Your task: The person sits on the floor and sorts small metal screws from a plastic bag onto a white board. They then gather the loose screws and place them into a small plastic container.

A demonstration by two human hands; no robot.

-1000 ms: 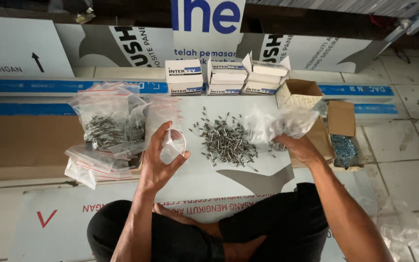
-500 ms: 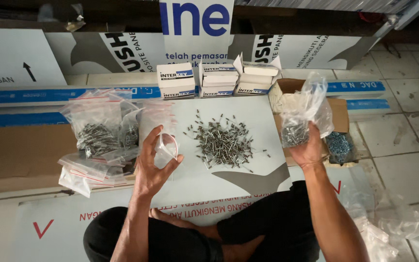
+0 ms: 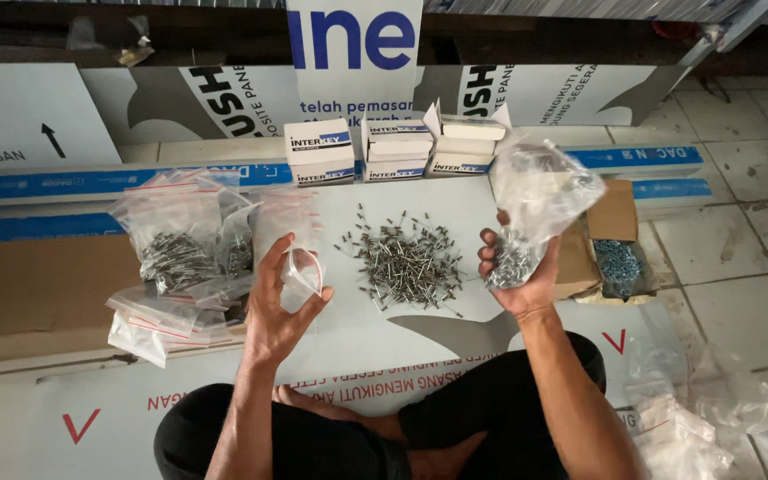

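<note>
White boxes (image 3: 397, 147) behind; left hand (image 3: 277, 307) pinches small bag (image 3: 302, 271), right hand (image 3: 517, 276) grips filled bag (image 3: 535, 209).

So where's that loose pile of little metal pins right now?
The pile of pins lies on the white board in the middle of the head view, between the two hands, just in front of the row of small white boxes.
</note>
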